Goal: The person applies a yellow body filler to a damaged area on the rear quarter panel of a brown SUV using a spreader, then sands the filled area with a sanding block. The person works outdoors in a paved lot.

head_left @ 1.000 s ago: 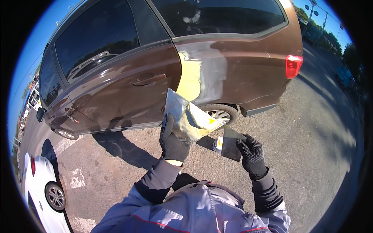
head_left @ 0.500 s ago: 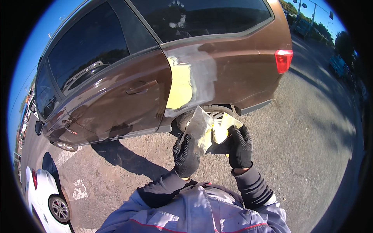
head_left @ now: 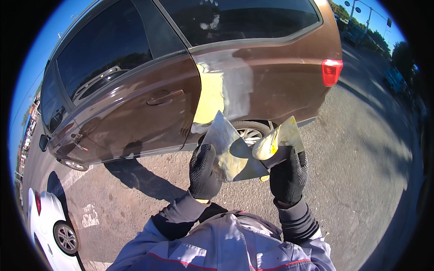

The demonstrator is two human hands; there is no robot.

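Your left hand (head_left: 203, 174), black dotted glove: fingers clamped on the left edge of a flat grey plate (head_left: 228, 140). Your right hand (head_left: 289, 178), same glove: fingers clamped on the lower right part of a scraper (head_left: 287, 134).

Plate: tilted, one corner pointing up and away from you at the car. Its longest visible edge slants from that corner down to the right; left side is under your glove, so full long axis can't be told. Scraper: also tilted, top corner pointing up and away, long axis leaning from lower left to upper right.

Plate sits right of your left fingers, scraper mostly above and left of your right fingers. Their near edges overlap in view between your hands; contact can't be told. Cream-yellow putty (head_left: 267, 148) heaped on the scraper's left side, smears on the plate.

Farther out: rear wheel (head_left: 247, 134) behind both tools, yellow patch (head_left: 210, 95) and grey area (head_left: 237, 86) on the brown car (head_left: 285, 81), pavement (head_left: 361, 180) below, white car (head_left: 47, 230) lower left.
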